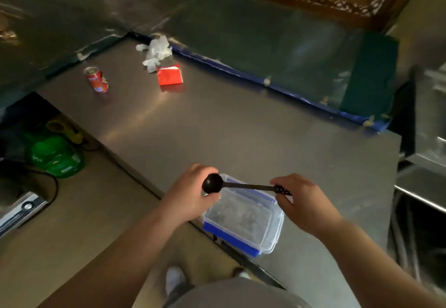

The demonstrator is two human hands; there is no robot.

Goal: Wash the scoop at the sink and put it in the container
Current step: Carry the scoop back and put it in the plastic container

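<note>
Steel countertop [217, 124] was mostly bare, just a red soda can [97, 79], a red carton [169, 75] and crumpled white tissue [155, 51] way at the back. I held the black plastic scoop [213, 183] above the clear blue-clipped container [243, 216], left hand [190, 194] cupping its bowl, right hand [301, 201] pinching the handle.

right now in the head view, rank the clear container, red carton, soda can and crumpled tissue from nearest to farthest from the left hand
1. Clear container: just below and right of the left hand, at the counter's near edge.
2. Soda can: far up the counter, to the left.
3. Red carton: far up the counter, right of the can; too close to the can to rank firmly.
4. Crumpled tissue: behind the carton, at the back edge.
</note>
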